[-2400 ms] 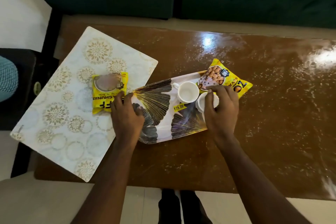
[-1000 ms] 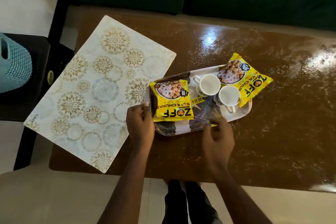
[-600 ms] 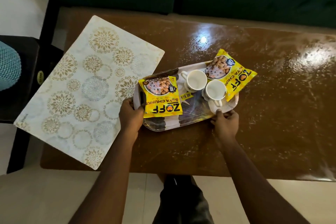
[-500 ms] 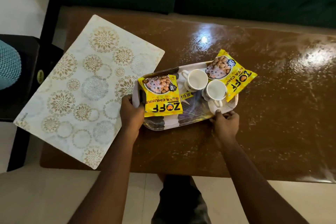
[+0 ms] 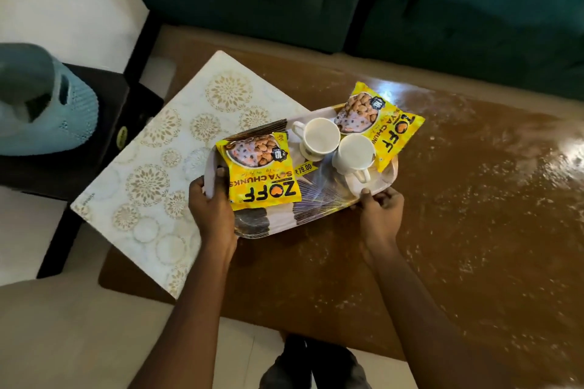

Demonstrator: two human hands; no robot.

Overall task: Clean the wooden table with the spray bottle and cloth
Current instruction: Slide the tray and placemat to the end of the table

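Left hand (image 5: 210, 199) and right hand (image 5: 380, 208) are gripping opposite ends of the tray (image 5: 319, 207), its long axis lying crosswise between them.

Teal sofa (image 5: 442, 9) behind; pale floor (image 5: 47, 341); black side stand (image 5: 132, 104) left, blue basket (image 5: 47, 110) atop.

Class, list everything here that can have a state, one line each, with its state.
Tray, gripped at both ends.
Left hand, grips tray's left end.
Right hand, grips tray's right end.
Cups, upright, empty.
Packets, unopened, on tray.
Placemat, flat, overhanging table edge.
Table, speckled white.
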